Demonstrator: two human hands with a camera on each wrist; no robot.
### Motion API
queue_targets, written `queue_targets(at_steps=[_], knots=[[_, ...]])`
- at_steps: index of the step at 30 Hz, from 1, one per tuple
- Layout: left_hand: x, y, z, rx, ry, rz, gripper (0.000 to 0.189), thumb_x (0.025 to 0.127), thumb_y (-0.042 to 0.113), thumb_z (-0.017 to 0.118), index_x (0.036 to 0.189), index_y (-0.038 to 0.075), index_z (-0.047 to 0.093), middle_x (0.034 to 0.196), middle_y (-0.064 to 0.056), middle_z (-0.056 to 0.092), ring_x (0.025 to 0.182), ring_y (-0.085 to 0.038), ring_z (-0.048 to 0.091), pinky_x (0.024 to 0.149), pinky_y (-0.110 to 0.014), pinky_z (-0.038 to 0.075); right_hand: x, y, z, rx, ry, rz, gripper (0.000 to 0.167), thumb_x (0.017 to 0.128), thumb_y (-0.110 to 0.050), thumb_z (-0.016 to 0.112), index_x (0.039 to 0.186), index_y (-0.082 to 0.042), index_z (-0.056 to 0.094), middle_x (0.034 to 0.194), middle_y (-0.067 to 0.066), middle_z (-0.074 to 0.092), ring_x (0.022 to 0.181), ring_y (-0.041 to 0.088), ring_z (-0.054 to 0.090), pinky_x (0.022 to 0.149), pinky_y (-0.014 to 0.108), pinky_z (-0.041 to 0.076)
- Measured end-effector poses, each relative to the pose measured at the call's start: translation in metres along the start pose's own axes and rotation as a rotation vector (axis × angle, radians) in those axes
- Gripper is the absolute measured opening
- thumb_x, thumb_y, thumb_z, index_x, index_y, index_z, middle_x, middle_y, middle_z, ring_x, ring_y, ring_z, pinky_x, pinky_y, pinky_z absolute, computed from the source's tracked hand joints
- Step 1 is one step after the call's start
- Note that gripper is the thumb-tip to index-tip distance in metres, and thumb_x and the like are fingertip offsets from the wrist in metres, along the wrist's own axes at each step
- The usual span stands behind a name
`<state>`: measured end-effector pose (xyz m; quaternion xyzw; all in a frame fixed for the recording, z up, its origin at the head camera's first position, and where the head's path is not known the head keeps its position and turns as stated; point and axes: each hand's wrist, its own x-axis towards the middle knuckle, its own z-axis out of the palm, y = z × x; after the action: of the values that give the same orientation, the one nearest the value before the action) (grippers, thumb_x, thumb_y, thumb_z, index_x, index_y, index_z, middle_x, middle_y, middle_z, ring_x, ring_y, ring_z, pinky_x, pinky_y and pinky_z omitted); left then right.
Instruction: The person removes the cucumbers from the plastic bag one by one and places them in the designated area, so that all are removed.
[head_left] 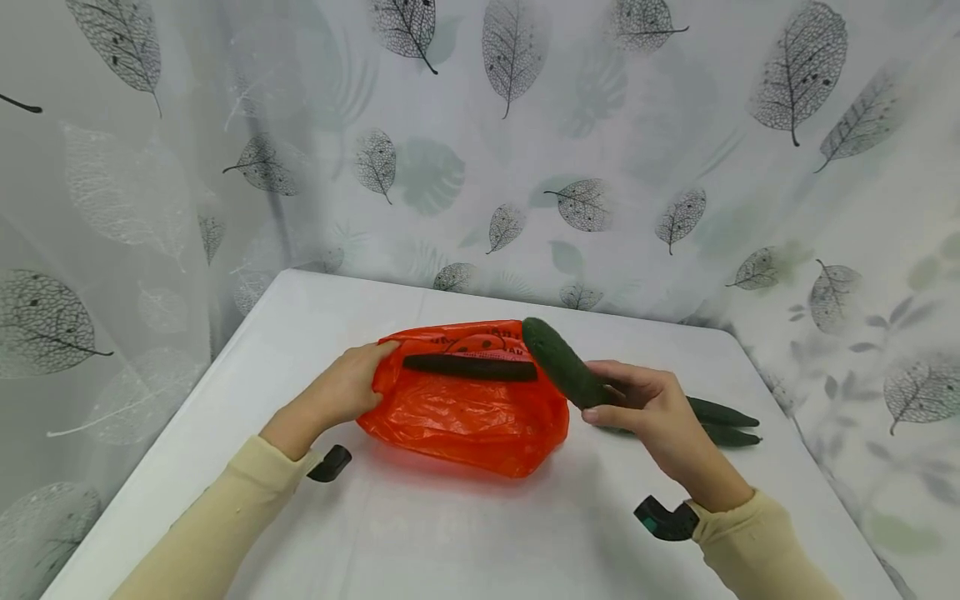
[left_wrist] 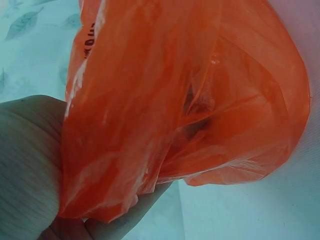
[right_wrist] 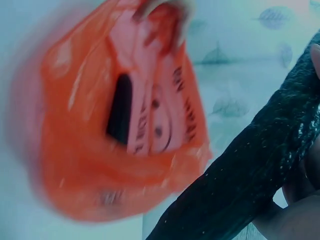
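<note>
My left hand (head_left: 347, 390) grips the left edge of a red plastic bag (head_left: 457, 425), holding its mouth wide. The left wrist view shows the bag's crinkled film (left_wrist: 130, 110) between thumb and fingers. Inside the bag lies one dark green cucumber (head_left: 470, 367). Another cucumber (head_left: 561, 360) is pinched between the thumb and fingers of my right hand (head_left: 660, 412). It slants up to the left, and its far end overlaps the bag's right rim in the head view. In the right wrist view this cucumber (right_wrist: 240, 165) crosses the lower right, with the bag beyond.
Two more cucumbers (head_left: 722, 413) lie side by side on the white table (head_left: 450, 542), partly hidden behind my right hand. A leaf-patterned curtain (head_left: 465, 167) hangs around the table's back and sides. Small black devices (head_left: 667, 518) are worn at both wrists.
</note>
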<state>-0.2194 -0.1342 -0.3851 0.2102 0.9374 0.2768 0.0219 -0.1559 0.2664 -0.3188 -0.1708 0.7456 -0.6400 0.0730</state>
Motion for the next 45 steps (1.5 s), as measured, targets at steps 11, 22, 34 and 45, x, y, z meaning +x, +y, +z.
queue_targets(at_steps=[11, 22, 34, 45], knots=[[0.001, -0.001, 0.001, 0.013, -0.003, -0.005, 0.072, 0.079, -0.010, 0.071, 0.145, -0.010, 0.044, 0.135, -0.028, 0.057, 0.119, -0.044, 0.056, 0.101, -0.055, 0.047, -0.019, 0.038, -0.035, -0.515, 0.051, -0.113, 0.046, 0.078, -0.011, 0.088, 0.122, -0.016, 0.075, 0.120, 0.000, 0.070, 0.111, 0.010, 0.062, 0.087, 0.023, 0.053], [0.000, 0.000, 0.000, -0.001, -0.007, -0.002, 0.072, 0.079, -0.011, 0.069, 0.146, -0.010, 0.043, 0.134, -0.027, 0.057, 0.118, -0.042, 0.057, 0.100, -0.054, 0.048, -0.037, 0.075, -0.077, -0.819, 0.079, -0.139, 0.050, 0.073, -0.014, 0.090, 0.120, -0.024, 0.075, 0.118, -0.005, 0.069, 0.115, 0.000, 0.054, 0.092, 0.010, 0.037], [-0.002, 0.000, -0.001, 0.011, -0.002, 0.005, 0.071, 0.079, -0.011, 0.070, 0.145, -0.011, 0.043, 0.133, -0.028, 0.057, 0.118, -0.043, 0.057, 0.101, -0.055, 0.047, -0.054, 0.100, -0.112, -0.959, 0.094, -0.088, 0.050, 0.071, -0.014, 0.091, 0.118, -0.024, 0.076, 0.117, -0.002, 0.069, 0.115, 0.015, 0.058, 0.089, 0.017, 0.043], [-0.001, 0.000, -0.001, 0.008, -0.006, -0.003, 0.071, 0.079, -0.010, 0.070, 0.145, -0.010, 0.043, 0.134, -0.027, 0.057, 0.118, -0.042, 0.056, 0.100, -0.054, 0.048, -0.059, 0.116, -0.129, -0.969, 0.053, -0.025, 0.049, 0.070, -0.002, 0.088, 0.116, -0.013, 0.076, 0.122, 0.017, 0.066, 0.115, 0.050, 0.057, 0.086, 0.067, 0.048]])
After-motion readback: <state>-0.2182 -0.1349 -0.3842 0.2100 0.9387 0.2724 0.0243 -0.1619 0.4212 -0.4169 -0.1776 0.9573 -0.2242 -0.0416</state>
